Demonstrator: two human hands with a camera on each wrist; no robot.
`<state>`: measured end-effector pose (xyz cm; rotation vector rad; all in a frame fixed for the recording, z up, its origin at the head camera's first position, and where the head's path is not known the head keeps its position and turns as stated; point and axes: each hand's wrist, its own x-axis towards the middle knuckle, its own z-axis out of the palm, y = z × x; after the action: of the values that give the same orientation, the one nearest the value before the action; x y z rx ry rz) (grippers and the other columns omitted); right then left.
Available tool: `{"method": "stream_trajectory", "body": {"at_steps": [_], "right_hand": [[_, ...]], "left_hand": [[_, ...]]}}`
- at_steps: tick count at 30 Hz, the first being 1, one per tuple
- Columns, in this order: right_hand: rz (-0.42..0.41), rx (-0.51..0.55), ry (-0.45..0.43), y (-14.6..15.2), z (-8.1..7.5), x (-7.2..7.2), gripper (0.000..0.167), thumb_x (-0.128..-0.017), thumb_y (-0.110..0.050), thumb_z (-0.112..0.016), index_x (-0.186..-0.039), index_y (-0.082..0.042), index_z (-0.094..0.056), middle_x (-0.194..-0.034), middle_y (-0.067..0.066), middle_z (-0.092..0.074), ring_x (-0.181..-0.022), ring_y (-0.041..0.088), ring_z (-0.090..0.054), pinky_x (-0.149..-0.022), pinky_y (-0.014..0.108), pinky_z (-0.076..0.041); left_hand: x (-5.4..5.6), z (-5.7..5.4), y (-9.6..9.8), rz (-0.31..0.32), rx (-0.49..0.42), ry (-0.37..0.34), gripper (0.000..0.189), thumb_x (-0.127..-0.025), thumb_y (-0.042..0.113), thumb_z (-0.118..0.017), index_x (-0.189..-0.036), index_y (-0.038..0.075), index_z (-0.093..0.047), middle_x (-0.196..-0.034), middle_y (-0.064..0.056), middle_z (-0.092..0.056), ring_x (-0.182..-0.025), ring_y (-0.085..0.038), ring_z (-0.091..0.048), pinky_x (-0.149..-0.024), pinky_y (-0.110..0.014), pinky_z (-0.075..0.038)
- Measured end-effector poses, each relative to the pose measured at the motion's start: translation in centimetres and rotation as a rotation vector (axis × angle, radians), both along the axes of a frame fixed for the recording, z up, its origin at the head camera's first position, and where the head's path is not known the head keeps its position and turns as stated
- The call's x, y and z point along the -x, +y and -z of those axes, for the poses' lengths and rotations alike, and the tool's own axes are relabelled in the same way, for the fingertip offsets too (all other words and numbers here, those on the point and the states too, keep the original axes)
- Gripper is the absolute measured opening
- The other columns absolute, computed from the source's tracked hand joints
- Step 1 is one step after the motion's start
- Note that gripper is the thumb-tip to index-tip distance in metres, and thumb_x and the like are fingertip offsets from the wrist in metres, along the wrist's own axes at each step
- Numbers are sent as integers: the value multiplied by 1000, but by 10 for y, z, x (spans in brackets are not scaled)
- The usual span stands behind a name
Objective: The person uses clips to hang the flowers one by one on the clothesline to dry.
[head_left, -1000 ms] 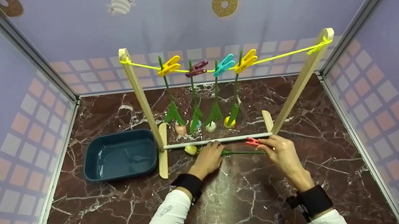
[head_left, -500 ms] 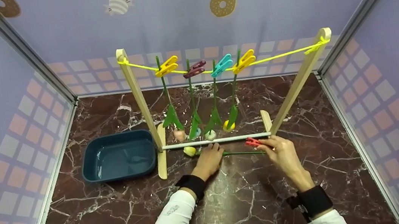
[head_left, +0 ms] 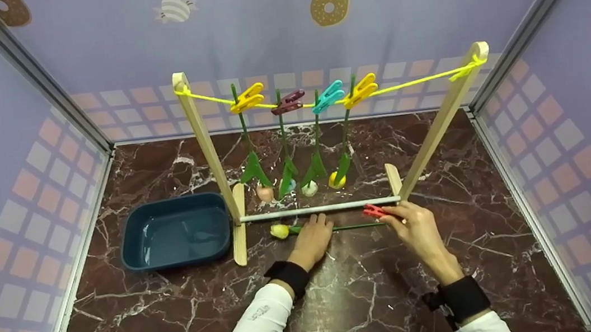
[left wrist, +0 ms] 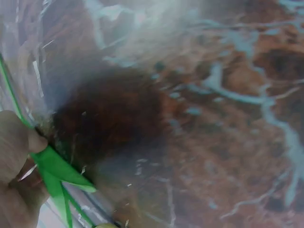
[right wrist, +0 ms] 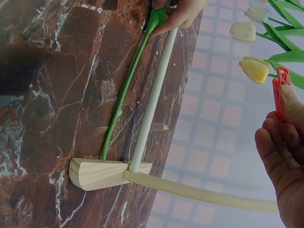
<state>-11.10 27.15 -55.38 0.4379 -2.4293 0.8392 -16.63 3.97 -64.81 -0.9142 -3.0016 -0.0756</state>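
Note:
My left hand [head_left: 313, 239] pinches a light-yellow tulip [head_left: 280, 231] by its leafy stem, low over the marbled table. In the left wrist view, thumb and fingertip meet at the stem just by the green leaves [left wrist: 54, 168]. The stem [right wrist: 122, 95] runs right, toward the frame's wooden foot [right wrist: 102, 174]. Between thumb and fingers, my right hand [head_left: 419, 228] holds a red clothespin [head_left: 374, 211] near the stem's far end. Several tulips hang upside down from a yellow cord [head_left: 415, 82], held by yellow, purple and turquoise clothespins [head_left: 328, 97].
A wooden post [head_left: 205, 149] stands at each end of the cord, and a white crossbar [head_left: 318, 209] joins them low down. Left of the frame sits a dark teal basin [head_left: 130, 240]. Patterned walls [head_left: 255, 18] enclose the table at the back and sides.
My left hand and the tulip have come slightly nearer to me, away from the crossbar. The hanging tulips have swayed. My right hand still holds the red clothespin, nearly in place.

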Motion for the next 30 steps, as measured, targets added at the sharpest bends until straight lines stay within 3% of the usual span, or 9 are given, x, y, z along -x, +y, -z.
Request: {"method": "stream_trajectory", "body": {"at_steps": [6,9,13,17,20,24,30], "right_hand": [[19,21,-11,-2,-1,1,22,-75,-13,-83,-94,-2,-79,-75,5,-67,-59,4,-45,-51,14,-34],[28,16,-12,-3,-1,2,22,-76,-14,-83,-95,-2,-79,-75,5,-67,-58,4,-43,-51,14,-32],[24,14,-12,-4,0,4,22,-77,-13,-82,-95,-2,-79,-76,6,-68,-58,5,-44,-51,14,-32],[24,32,1,-3,0,5,22,-75,-11,-83,-95,-3,-79,-79,7,-71,-59,8,-48,-52,14,-33],[22,43,10,-2,-1,7,23,-74,-12,-83,-95,-4,-79,-82,7,-73,-61,9,-51,-54,15,-34],[9,35,10,-1,-4,7,23,-74,-13,-84,-95,-5,-80,-83,7,-74,-63,11,-55,-56,17,-39],[19,1,22,4,-5,9,22,-72,-12,-85,-92,-5,-80,-76,6,-72,-60,10,-52,-56,22,-39]], "left_hand": [[-3,2,-8,8,-103,54,13,-91,-2,-60,-102,3,-62,-110,-15,-55,-98,-29,-60,-73,-34,-58],[-3,1,-12,13,-105,63,16,-88,-2,-63,-103,3,-63,-113,-15,-58,-95,-28,-63,-70,-35,-59],[-4,-2,-18,26,-50,37,24,-89,2,-64,-113,3,-63,-116,-15,-63,-97,-28,-65,-77,-36,-59],[-4,-9,-21,73,-15,70,30,-86,6,-69,-115,5,-61,-108,-12,-69,-98,-27,-66,-88,-36,-56],[-6,-16,-23,114,-14,83,29,-84,7,-70,-111,6,-60,-104,-10,-71,-97,-26,-65,-88,-36,-55],[-12,-23,-28,145,-36,48,26,-83,6,-70,-107,8,-59,-104,-7,-71,-96,-25,-64,-83,-36,-55],[-14,-28,-39,173,-87,49,33,-83,5,-71,-115,8,-61,-110,-7,-71,-100,-25,-63,-88,-36,-55]]}}
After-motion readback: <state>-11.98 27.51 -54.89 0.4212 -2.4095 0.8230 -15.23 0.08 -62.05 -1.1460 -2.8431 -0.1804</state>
